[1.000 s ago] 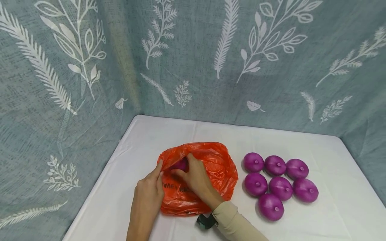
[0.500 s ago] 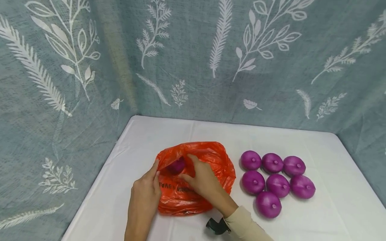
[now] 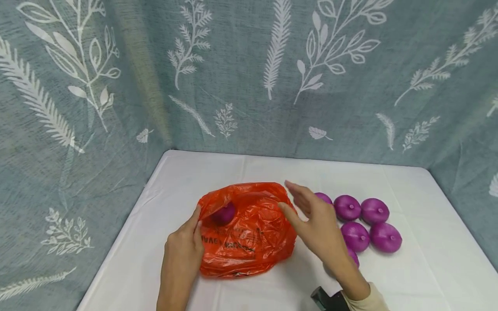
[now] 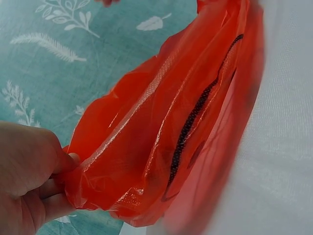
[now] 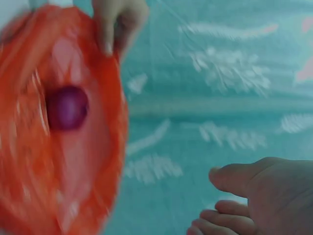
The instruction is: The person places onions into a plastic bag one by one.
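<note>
L. hand (image 3: pixel 180 250) pinched the rim of the red bag (image 3: pixel 249 229), L. side. R. hand (image 3: pixel 316 220), w/ thumb & fingers loosely apart, was nr. bag's R. edge. One purple ball (image 3: pixel 225 214) (partly hidden, head view) sat inside bag; loose purple balls (image 3: pixel 355 236) were grouped on table (image 3: pixel 435 268), R. of bag.

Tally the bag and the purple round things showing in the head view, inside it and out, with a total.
Red bag: 1
Purple round things outside: 6 showing, though the right hand may hide more
Purple round thing inside: 1 showing
Total: 8
</note>
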`<state>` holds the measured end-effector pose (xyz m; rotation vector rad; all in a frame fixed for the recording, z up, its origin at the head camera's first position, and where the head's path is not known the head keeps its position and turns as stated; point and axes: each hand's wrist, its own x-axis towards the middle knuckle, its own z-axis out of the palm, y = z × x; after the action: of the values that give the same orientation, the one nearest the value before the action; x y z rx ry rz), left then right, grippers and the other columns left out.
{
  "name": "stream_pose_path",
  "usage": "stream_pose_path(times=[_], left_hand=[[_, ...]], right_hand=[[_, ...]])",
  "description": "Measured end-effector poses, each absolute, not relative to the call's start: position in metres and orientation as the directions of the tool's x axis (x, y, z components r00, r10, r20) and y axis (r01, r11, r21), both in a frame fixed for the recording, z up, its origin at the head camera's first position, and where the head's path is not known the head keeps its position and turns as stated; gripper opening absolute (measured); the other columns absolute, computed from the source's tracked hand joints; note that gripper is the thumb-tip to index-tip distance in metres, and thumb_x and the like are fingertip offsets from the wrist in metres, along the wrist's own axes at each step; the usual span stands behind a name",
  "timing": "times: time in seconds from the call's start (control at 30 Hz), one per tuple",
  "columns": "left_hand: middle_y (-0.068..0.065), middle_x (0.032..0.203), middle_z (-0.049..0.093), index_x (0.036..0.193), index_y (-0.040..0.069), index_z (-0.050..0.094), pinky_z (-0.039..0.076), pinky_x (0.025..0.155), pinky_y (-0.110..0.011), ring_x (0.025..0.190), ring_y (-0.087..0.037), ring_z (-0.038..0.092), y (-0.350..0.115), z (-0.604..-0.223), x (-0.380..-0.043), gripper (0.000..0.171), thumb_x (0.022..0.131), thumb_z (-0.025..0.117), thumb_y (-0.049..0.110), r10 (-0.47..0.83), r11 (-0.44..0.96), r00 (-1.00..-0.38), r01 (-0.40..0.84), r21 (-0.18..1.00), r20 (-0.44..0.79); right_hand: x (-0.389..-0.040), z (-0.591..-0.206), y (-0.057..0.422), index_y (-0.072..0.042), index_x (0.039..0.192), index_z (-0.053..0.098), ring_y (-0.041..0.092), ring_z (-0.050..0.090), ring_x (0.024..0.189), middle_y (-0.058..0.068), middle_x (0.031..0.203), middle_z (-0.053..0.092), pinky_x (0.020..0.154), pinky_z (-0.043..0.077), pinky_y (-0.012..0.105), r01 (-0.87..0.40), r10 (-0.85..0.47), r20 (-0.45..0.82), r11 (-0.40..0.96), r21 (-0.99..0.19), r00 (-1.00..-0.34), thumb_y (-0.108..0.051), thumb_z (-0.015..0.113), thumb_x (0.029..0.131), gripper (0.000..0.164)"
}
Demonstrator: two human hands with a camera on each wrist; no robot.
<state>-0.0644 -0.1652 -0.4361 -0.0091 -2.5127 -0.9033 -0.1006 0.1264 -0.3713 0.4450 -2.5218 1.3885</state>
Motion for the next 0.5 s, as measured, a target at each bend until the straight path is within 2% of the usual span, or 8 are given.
stream_pose_path(times=[0.17,0.4,0.5], left_hand=[[-0.025,0.119,0.075,0.149,0.001,0.059,0.063,0.082,-0.055,0.101,-0.039,0.076,-0.164,-0.435,-0.064,0.047,0.102,0.065,-0.002,-0.149,0.793,-0.900,0.139,0.593,0.411],[-0.025,0.126,0.072,0.149,0.001,0.059,0.062,0.084,-0.055,0.106,-0.040,0.075,-0.164,-0.433,-0.066,0.047,0.102,0.065,-0.002,-0.148,0.792,-0.904,0.134,0.596,0.400],[-0.026,0.125,0.072,0.148,0.000,0.059,0.063,0.084,-0.055,0.105,-0.040,0.075,-0.163,-0.434,-0.067,0.047,0.102,0.066,-0.003,-0.144,0.793,-0.901,0.141,0.592,0.408]], right_hand=[[-0.096,-0.365,0.170,-0.012,0.150,0.060,0.027,0.064,0.132,0.007,0.149,0.062,0.097,0.056,0.033,-0.330,-0.031,0.384,0.579,-0.746,-0.923,-0.028,0.077,0.100,0.055],[-0.088,-0.367,0.224,-0.007,0.151,0.058,0.035,0.063,0.131,0.016,0.147,0.063,0.093,0.047,0.008,-0.214,0.139,0.420,0.695,-0.687,-0.897,-0.026,0.078,0.100,0.058],[-0.083,-0.373,0.245,-0.009,0.152,0.057,0.037,0.063,0.130,0.018,0.146,0.062,0.093,0.044,0.004,-0.135,0.224,0.407,0.714,-0.687,-0.886,-0.028,0.078,0.099,0.060]])
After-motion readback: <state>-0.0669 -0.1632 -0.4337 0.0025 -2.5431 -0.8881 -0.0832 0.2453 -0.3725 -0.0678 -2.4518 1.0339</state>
